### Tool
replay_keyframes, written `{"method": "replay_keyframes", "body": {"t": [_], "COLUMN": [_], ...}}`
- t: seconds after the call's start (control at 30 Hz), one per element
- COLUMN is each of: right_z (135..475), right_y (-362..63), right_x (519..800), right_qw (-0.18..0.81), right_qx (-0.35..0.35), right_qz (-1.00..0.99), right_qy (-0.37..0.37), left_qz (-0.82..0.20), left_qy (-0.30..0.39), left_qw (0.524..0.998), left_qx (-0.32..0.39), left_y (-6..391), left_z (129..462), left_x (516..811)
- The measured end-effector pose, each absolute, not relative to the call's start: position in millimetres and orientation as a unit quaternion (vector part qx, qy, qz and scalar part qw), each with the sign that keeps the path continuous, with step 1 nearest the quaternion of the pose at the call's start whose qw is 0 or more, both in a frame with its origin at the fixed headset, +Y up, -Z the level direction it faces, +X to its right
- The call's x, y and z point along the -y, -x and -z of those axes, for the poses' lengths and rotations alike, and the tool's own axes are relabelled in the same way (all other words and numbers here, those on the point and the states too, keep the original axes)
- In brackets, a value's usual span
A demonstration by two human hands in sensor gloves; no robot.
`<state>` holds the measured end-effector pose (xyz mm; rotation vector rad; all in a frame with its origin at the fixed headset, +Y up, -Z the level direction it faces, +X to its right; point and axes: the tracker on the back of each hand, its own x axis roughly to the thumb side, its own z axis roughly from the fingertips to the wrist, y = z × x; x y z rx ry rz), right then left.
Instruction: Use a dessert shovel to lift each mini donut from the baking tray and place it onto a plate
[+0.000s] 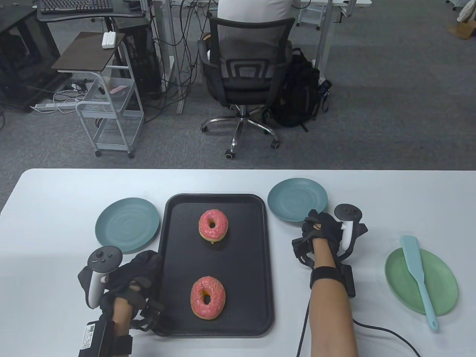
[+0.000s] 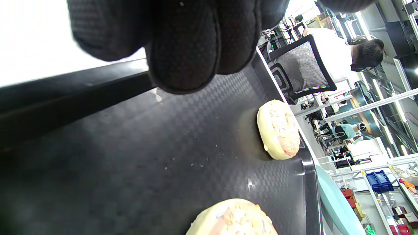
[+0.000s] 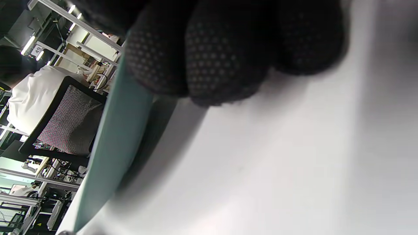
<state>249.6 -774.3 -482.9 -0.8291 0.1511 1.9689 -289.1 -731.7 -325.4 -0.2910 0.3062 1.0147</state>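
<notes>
Both hands hold nothing. My left hand (image 1: 139,269) rests with loose fingers on the left rim of the baking tray (image 1: 174,227), probably to keep it steady. My right hand (image 1: 321,232) lies relaxed on the counter (image 1: 238,182) beside a blue plate (image 1: 297,199). Two pink donuts (image 1: 213,225) (image 1: 208,297) are on the tray. The shovel (image 1: 418,273) lies on the green plate (image 1: 442,284), within reach of the right hand.

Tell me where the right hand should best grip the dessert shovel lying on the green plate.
Probably the thin handle end of the dessert shovel, which overhangs the near rim of the green plate. Coming from the near side, the right hand finds finger room beneath it; the broad blade lies on the plate.
</notes>
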Motion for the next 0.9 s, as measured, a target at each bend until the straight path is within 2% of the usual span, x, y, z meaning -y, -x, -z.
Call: {"method": "replay_keyframes", "body": {"t": [0.2, 0.53, 0.9], "right_z": [483.3, 484.8, 461.1], "right_y": [-252.5, -245.8, -250.8], "right_x": [776.3, 773.7, 763.4], "right_qw": [0.444, 0.375, 0.415], "right_qx": [-0.077, -0.113, -0.087], "right_qz": [-0.814, -0.846, -0.834], "right_qy": [0.367, 0.362, 0.352], "left_qz": [-0.485, -0.483, -0.480], "left_qy": [0.140, 0.147, 0.151], "left_qw": [0.851, 0.851, 0.853], "left_qx": [-0.145, -0.142, -0.139], "left_y": [289.5, 289.6, 288.8], "left_z": [325.3, 325.6, 326.0], "left_x": [730.9, 730.3, 731.3]}}
